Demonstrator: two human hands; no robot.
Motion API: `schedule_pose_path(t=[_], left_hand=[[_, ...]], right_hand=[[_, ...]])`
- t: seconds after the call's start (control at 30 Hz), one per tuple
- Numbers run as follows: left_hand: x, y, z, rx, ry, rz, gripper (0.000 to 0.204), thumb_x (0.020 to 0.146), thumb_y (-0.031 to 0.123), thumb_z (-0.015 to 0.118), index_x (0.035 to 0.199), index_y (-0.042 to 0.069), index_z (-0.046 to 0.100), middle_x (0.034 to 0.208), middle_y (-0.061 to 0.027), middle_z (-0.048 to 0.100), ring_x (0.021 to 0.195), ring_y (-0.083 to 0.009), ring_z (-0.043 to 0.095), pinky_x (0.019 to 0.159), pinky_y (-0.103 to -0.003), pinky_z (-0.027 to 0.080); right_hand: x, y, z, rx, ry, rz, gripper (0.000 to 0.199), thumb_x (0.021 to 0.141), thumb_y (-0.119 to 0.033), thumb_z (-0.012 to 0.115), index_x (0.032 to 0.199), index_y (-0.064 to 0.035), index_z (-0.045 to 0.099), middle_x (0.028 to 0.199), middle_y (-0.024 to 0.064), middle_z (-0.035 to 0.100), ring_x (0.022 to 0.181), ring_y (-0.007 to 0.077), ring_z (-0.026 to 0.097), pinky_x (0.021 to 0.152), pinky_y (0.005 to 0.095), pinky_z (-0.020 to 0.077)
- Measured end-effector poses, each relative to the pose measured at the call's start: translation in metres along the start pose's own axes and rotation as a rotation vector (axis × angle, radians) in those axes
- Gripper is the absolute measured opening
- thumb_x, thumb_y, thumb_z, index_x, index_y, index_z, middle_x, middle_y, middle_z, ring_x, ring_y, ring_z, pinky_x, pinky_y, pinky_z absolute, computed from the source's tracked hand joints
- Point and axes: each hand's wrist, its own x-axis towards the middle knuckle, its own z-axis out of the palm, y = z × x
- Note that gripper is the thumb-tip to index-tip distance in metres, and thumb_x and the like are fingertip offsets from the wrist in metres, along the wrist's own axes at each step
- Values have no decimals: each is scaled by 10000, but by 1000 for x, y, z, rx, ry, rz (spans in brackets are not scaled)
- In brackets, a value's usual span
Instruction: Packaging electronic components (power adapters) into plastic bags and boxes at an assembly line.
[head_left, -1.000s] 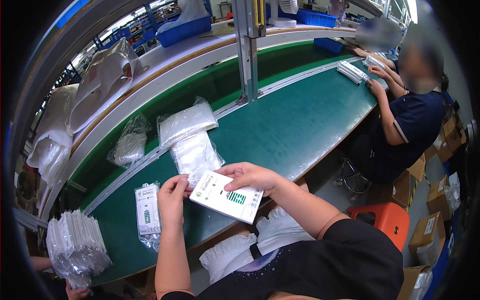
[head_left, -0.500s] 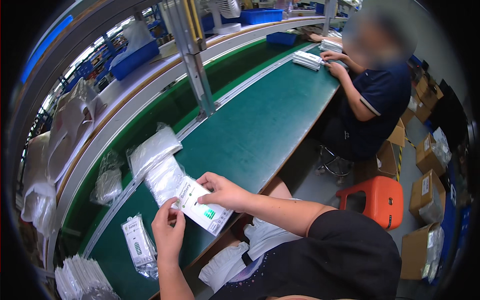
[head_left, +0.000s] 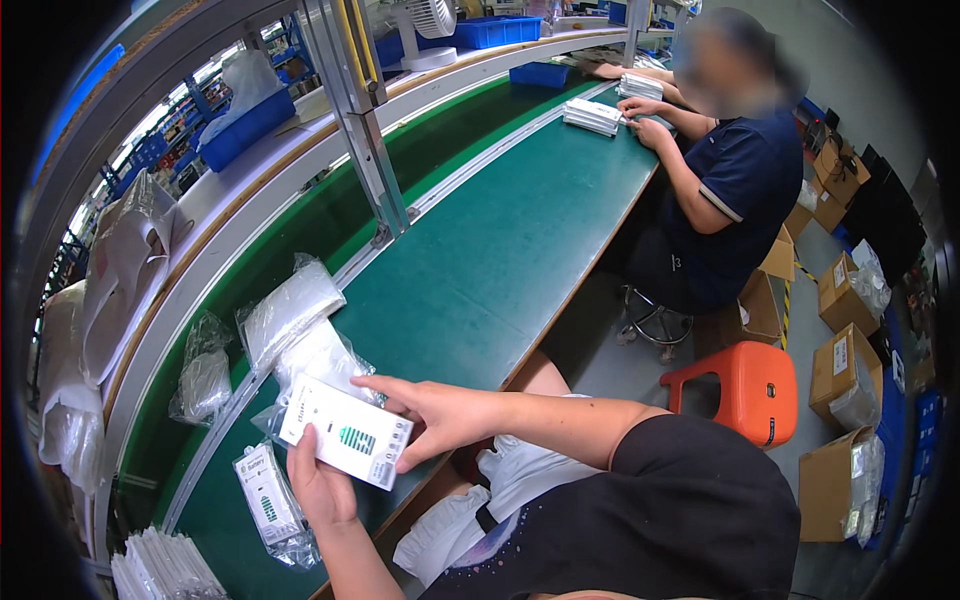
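Observation:
A flat white battery box (head_left: 345,432) with green print is held tilted above the near part of the table. My left hand (head_left: 322,488) grips its near left edge, thumb on top and fingers hidden underneath. My right hand (head_left: 440,415) is closed around its right end, with fingers along the far edge and the thumb at the near corner. Clear plastic bags (head_left: 322,352) lie partly behind the box; whether one covers its left end I cannot tell. Left of my left hand lies another battery box (head_left: 268,498) in a clear bag.
A pile of white packets (head_left: 165,568) stands at the lower left. More clear bags (head_left: 293,312) lie by the green table's (head_left: 500,255) far rail. A metal post (head_left: 365,150) rises there. A co-worker (head_left: 725,180) handles white boxes (head_left: 594,116) farther along. An orange stool (head_left: 745,392) stands right.
The box has turned flatter and shifted left and down. My right hand has moved from its top face to its right end. My left hand now grips its near edge.

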Motion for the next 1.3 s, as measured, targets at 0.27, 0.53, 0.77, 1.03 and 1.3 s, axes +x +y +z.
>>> schedule_pose_path(t=[0.27,0.53,0.77,1.03,1.3], left_hand=[[-30,-16,39,172,-507,-179,429,922,203,509,1239,-70,413,1237,-199,507,1153,-312,517,948,-451,441],[-31,-14,39,-74,-368,-338,530,951,394,437,1255,-40,439,1253,-181,500,1147,-277,512,957,-427,417],[-50,0,12,178,239,-76,506,786,62,478,1274,-48,404,1150,-179,551,995,-282,575,829,-386,482],[-42,54,-83,1539,467,937,370,914,145,530,1220,-57,483,1281,-168,477,1154,-281,486,991,-382,376],[-26,36,-119,2065,434,717,396,900,201,557,1249,28,489,1309,-148,472,1224,-341,431,1017,-420,337]], right_hand=[[-5,-23,0,-357,568,-385,714,816,-29,639,1428,-58,271,902,92,597,731,120,579,668,248,482],[-13,-26,17,-507,394,-564,236,836,-14,552,1072,-9,553,852,123,598,732,258,617,663,336,492],[-33,-23,32,-152,-182,-117,560,796,-150,663,1293,-80,416,904,100,593,716,200,595,638,295,479],[-136,16,-41,-463,938,81,242,923,-108,521,1149,-24,542,1038,79,565,971,151,551,863,290,432],[-331,120,31,-290,597,977,694,956,-520,297,1373,34,313,1418,245,316,1333,348,276,1099,393,208]])
